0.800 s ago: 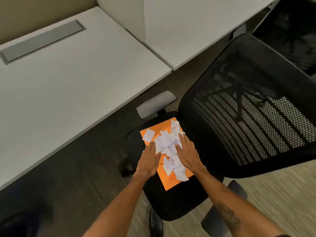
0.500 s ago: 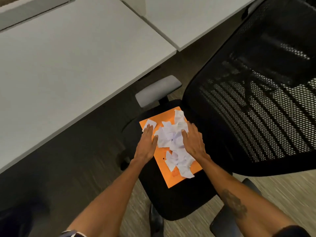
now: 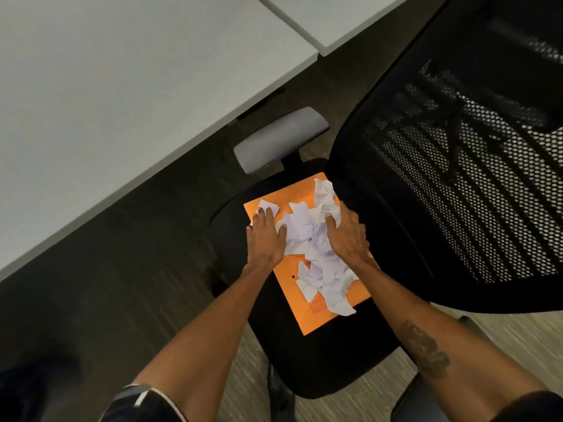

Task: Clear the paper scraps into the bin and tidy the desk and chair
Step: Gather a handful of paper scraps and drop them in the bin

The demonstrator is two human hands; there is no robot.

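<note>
Paper scraps (image 3: 313, 248) are pressed under left hand (image 3: 265, 239) and right hand (image 3: 347, 236), fingers flat, nothing gripped. They're piled on an orange sheet (image 3: 289, 193).

No legible text; faint marks on the paper scraps (image 3: 304, 229) and orange folder (image 3: 304, 318) unreadable

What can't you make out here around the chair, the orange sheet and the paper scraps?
- The bin: nowhere in the head view, so its place is unknown.
- The orange sheet: its middle is covered by the paper scraps, the left hand and the right hand; its right edge runs behind the chair backrest.
- Print on the scraps: too small and blurred to read.
- The chair base: hidden under the seat.
</note>
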